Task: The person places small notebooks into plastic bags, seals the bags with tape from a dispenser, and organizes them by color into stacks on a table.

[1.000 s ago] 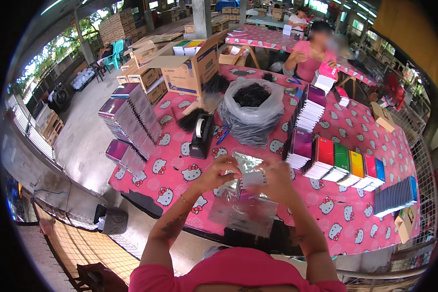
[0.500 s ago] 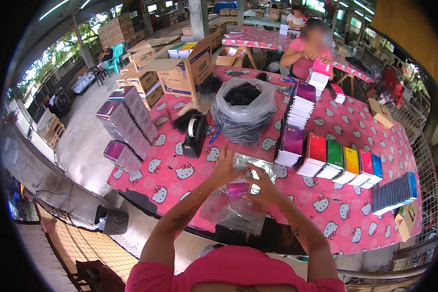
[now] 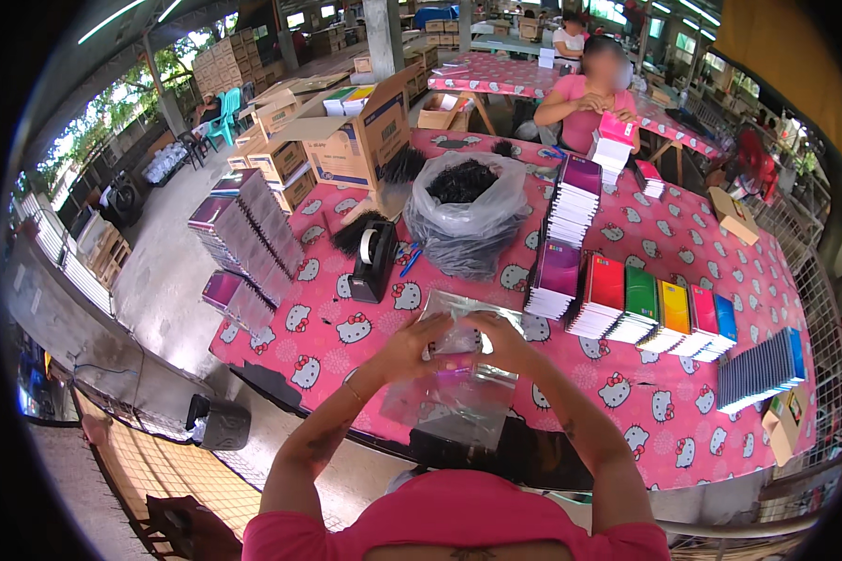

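Note:
At the near edge of the table, a purple notebook (image 3: 456, 363) lies in or under shiny clear plastic (image 3: 468, 411), which spreads out nearer to me and beyond my fingers. My left hand (image 3: 412, 348) is curled round the left side of this bundle. From the right, my right hand (image 3: 503, 344) grips it with thumb and fingers bent. Glare and the hands hide much of the notebook. Beyond them are a black tape dispenser (image 3: 373, 264) and a blue pen (image 3: 412, 262).
Stacks of plastic-covered notebooks (image 3: 239, 234) stand at the left, with colourful notebook piles (image 3: 601, 288) at the right. A plastic bag of black strands (image 3: 463, 220) sits mid-table. Open carton (image 3: 346, 150) is at far left; a co-worker (image 3: 594, 103) handles pink notebooks across the table.
My left hand has drawn back toward me from the plastic's far edge and closed at the notebook's side. My right hand has shifted slightly, and the plastic lies flatter.

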Available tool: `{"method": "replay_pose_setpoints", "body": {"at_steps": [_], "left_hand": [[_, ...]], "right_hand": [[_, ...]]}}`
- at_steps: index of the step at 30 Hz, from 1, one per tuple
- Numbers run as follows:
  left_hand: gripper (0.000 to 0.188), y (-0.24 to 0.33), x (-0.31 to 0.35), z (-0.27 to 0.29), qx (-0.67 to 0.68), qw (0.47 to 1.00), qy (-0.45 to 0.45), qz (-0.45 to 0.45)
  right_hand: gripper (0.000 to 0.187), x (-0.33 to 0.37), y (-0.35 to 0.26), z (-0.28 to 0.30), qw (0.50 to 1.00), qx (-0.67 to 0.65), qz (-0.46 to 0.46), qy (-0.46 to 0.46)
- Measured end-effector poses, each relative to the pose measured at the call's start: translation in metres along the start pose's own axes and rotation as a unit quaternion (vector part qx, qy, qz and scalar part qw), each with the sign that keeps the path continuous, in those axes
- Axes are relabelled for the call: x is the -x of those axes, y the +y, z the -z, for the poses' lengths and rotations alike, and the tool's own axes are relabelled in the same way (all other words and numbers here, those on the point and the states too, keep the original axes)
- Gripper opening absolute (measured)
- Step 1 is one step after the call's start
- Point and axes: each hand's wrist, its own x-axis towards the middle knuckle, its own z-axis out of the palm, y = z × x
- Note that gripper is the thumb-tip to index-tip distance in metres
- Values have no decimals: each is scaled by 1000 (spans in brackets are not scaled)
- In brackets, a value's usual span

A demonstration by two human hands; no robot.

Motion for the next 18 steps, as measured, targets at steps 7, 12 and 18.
{"method": "replay_pose_setpoints", "body": {"at_steps": [7, 12, 18], "left_hand": [[22, -2, 2, -2, 46, 993, -56, 99], [50, -1, -26, -11, -31, 970, -119, 208], [63, -40, -35, -20, 136, 961, -87, 224]], "right_hand": [[24, 2, -6, -9, 999, 22, 1, 26], [42, -15, -12, -13, 991, 2, -135, 4], [57, -9, 34, -9, 964, -154, -215, 26]]}}
